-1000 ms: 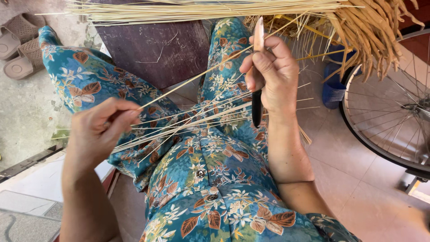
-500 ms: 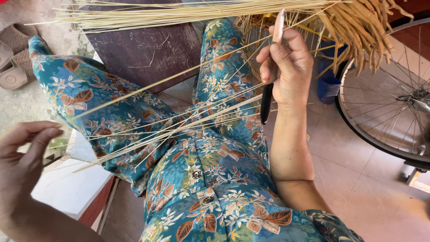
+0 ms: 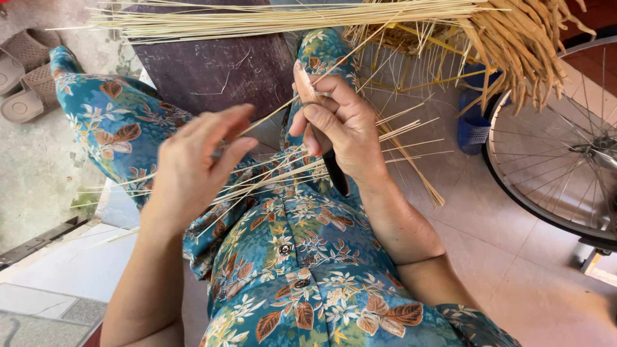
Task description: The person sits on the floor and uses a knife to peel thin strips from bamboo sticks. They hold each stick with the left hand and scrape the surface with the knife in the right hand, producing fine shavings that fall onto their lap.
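I sit with my legs in blue flowered cloth stretched out. My right hand grips a knife with a dark handle and a pale blade pointing up. A thin bamboo strip runs against the blade. My left hand reaches in over my lap, fingers spread, fingertips at that strip; whether it pinches it I cannot tell. Several loose thin strips lie across my lap under both hands.
A long bundle of thin strips lies across the top. Thicker yellow-brown splints hang at upper right. A bicycle wheel stands right, a blue basket beside it. A dark board lies between my legs. Sandals sit at left.
My left hand was pulled far out to the left half a second ago and has come back in to the strip by the knife. My right hand has lowered slightly.
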